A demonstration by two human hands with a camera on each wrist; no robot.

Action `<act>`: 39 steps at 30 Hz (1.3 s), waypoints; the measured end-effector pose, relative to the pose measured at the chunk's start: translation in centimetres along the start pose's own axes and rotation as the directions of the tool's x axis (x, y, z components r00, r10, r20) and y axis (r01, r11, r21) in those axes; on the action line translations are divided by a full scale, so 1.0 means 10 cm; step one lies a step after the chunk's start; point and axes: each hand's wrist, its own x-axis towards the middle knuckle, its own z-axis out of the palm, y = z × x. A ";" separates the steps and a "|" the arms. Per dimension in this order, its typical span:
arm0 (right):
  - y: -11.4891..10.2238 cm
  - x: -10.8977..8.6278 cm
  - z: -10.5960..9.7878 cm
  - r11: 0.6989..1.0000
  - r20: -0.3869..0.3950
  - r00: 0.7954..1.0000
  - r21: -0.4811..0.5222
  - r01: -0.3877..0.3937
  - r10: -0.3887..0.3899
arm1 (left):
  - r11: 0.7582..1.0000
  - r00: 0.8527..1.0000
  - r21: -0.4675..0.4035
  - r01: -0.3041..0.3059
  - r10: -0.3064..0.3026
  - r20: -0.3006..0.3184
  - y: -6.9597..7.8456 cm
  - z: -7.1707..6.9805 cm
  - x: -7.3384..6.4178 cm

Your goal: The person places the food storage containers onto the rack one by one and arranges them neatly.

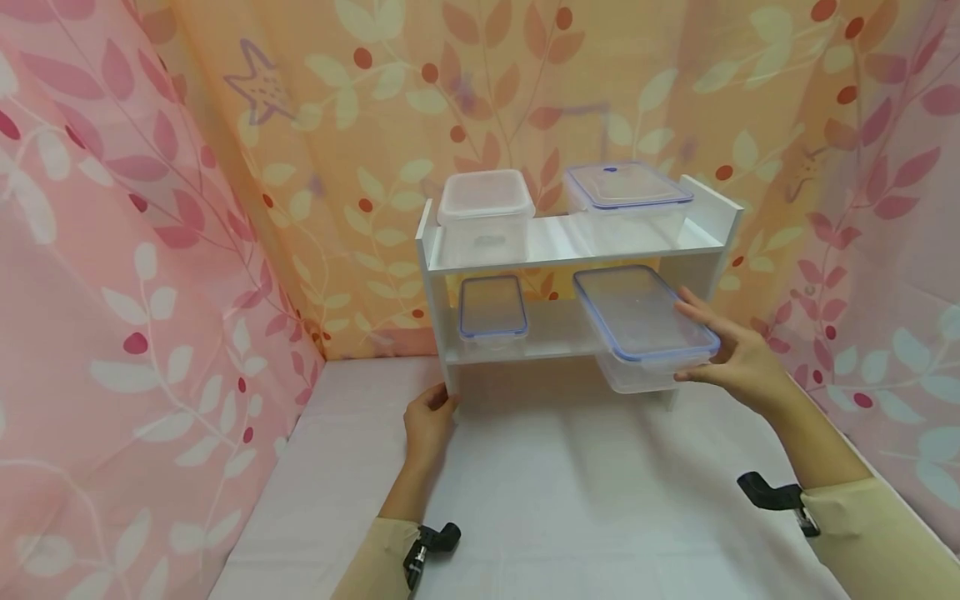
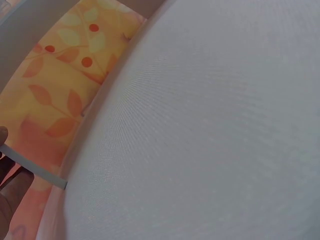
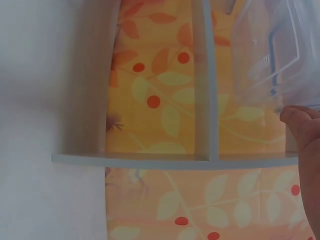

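Observation:
A clear food container (image 1: 633, 321) with a blue-edged lid is in my right hand (image 1: 738, 362), thumb low on its side and fingers along the lid's right edge. It juts out past the front of the white shelf's lower board (image 1: 555, 321), tilted toward me. In the right wrist view the container (image 3: 265, 60) shows its clear underside and wall above the hand (image 3: 307, 130). My left hand (image 1: 430, 425) grips the bottom of the shelf's left side panel (image 1: 437, 325); in the left wrist view its fingers (image 2: 15, 187) pinch that panel's edge (image 2: 37, 169).
A smaller blue-rimmed container (image 1: 492, 308) sits on the lower board at left. On the top board stand a white-lidded container (image 1: 486, 212) and a blue-rimmed one (image 1: 630, 196). White cloth (image 1: 555, 500) covers the table; patterned curtains (image 1: 360, 167) hang around it.

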 end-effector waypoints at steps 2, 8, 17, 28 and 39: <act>0.00 0.03 0.01 1.000 0.005 1.000 0.013 0.010 -0.010 | 1.000 1.000 0.006 0.000 0.001 -0.004 0.00 0.00 0.00; 0.17 0.10 0.00 1.000 -0.005 1.000 0.016 0.023 -0.022 | 1.000 1.000 0.006 0.008 -0.008 -0.004 0.00 -0.01 0.00; 0.36 0.20 -0.04 0.996 -0.048 0.997 -0.055 -0.065 0.063 | 0.999 1.000 -0.023 0.023 -0.023 0.010 0.01 -0.01 0.00; 0.42 0.31 -0.04 0.981 -0.092 0.991 -0.160 -0.113 0.099 | 0.999 0.999 -0.013 0.034 -0.034 0.004 -0.02 0.00 0.02; 0.54 0.40 -0.03 0.986 -0.113 0.985 -0.083 -0.143 0.133 | 1.000 1.000 0.007 0.007 -0.007 0.017 -0.02 -0.01 0.03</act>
